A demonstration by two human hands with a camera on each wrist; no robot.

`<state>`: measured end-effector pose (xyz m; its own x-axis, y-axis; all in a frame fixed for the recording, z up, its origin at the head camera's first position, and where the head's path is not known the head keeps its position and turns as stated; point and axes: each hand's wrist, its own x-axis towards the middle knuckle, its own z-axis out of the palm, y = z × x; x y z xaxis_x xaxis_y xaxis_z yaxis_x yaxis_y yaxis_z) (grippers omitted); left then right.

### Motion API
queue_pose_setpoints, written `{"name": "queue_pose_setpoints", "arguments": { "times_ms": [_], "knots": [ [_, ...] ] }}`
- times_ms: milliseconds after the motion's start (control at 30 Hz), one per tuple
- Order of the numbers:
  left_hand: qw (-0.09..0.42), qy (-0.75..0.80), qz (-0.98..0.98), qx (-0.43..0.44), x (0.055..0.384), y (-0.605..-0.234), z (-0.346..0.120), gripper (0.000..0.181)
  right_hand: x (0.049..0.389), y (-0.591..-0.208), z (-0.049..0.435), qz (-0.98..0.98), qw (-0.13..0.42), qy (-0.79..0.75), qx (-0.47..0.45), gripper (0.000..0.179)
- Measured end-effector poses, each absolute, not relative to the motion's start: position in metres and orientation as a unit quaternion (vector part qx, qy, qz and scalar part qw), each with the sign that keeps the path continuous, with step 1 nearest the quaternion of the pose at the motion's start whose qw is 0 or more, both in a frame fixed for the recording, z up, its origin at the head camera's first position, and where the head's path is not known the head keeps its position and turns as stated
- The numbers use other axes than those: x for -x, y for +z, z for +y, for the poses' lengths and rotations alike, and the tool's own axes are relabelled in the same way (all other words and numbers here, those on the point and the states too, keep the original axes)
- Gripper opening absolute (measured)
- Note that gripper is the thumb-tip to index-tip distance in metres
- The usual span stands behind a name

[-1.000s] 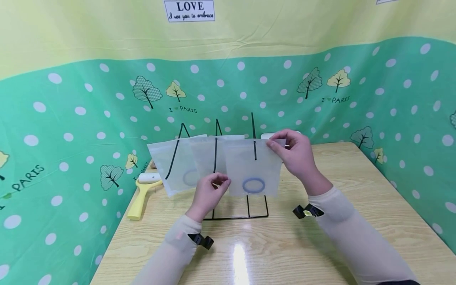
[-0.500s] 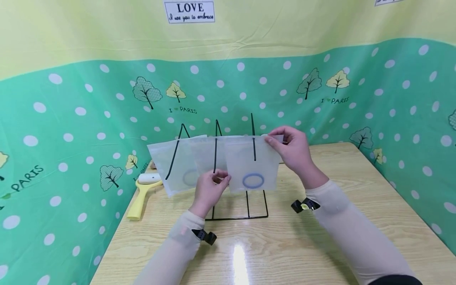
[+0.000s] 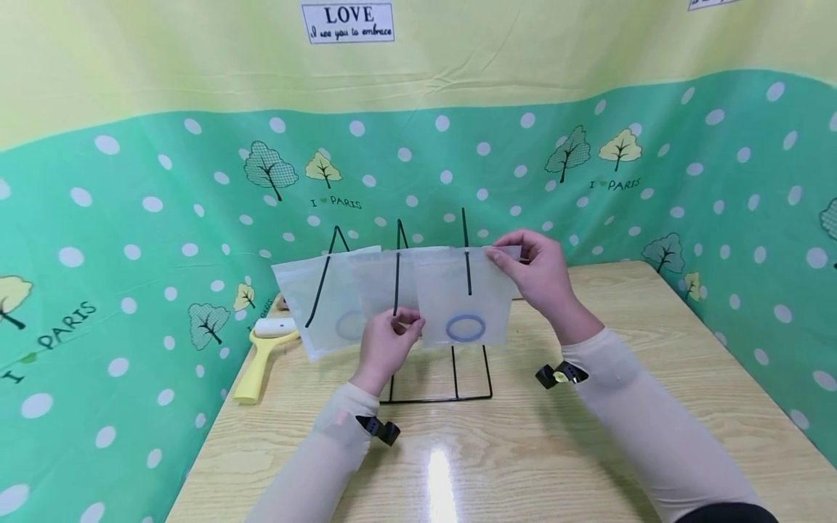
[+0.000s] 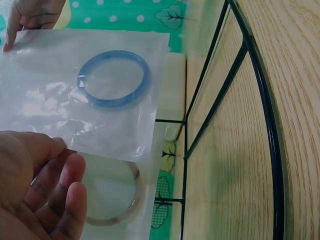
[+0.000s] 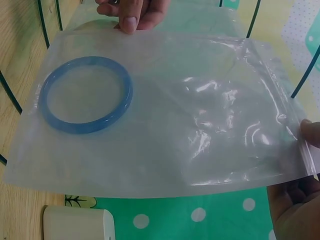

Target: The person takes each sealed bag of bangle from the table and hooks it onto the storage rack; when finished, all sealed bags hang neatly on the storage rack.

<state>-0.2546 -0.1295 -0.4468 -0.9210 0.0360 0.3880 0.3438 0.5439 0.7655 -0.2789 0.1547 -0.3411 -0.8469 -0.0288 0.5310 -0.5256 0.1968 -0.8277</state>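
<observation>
A translucent zip bag (image 3: 493,290) holding a blue bangle (image 3: 466,340) hangs upright at the right front of a black wire rack (image 3: 434,400). My right hand (image 3: 543,272) pinches its upper right corner between thumb and fingers. At the bag's left edge, low down, my left hand (image 3: 386,345) pinches with thumb and forefinger. A black wire prong lies across the front of the bag's upper part. Two similar bags, a middle one (image 3: 379,280) and a left one (image 3: 294,290), stand on the rack. The left wrist view shows a brownish bangle (image 4: 138,187) behind the front bag.
A yellow-handled lint roller (image 3: 261,367) with a white roll lies left of the rack on the wooden table (image 3: 510,450). Behind the bags is a white box (image 5: 77,222). A green and yellow curtain (image 3: 418,160) surrounds the table's back and sides.
The right bag with its blue bangle has risen a little, and my right hand has moved slightly up and left with it. My left hand has barely moved.
</observation>
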Motion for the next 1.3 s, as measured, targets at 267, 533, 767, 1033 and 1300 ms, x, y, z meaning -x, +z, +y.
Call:
{"name": "queue_pose_setpoints", "arguments": {
  "times_ms": [267, 533, 767, 1033, 1300],
  "knots": [
    [0.165, -0.463, -0.865, 0.103, 0.254, -0.445, -0.129, 0.005, 0.276, -0.34, 0.156, -0.747, 0.2, 0.606, -0.187, 0.022],
    [0.171, -0.465, -0.862, 0.11, 0.253, -0.444, -0.13, 0.005, 0.275, -0.343, 0.159, -0.748, 0.185, 0.607, -0.195, 0.025],
    [0.169, -0.469, -0.86, 0.106, 0.254, -0.445, -0.129, 0.005, 0.273, -0.344, 0.163, -0.75, 0.177, 0.605, -0.202, 0.029],
    [0.163, -0.463, -0.865, 0.103, 0.254, -0.45, -0.131, 0.008, 0.274, -0.351, 0.171, -0.769, 0.174, 0.578, -0.208, 0.029],
    [0.161, -0.445, -0.875, 0.102, 0.248, -0.451, -0.139, 0.009, 0.271, -0.37, 0.184, -0.781, 0.141, 0.578, -0.19, 0.034]
  ]
}}
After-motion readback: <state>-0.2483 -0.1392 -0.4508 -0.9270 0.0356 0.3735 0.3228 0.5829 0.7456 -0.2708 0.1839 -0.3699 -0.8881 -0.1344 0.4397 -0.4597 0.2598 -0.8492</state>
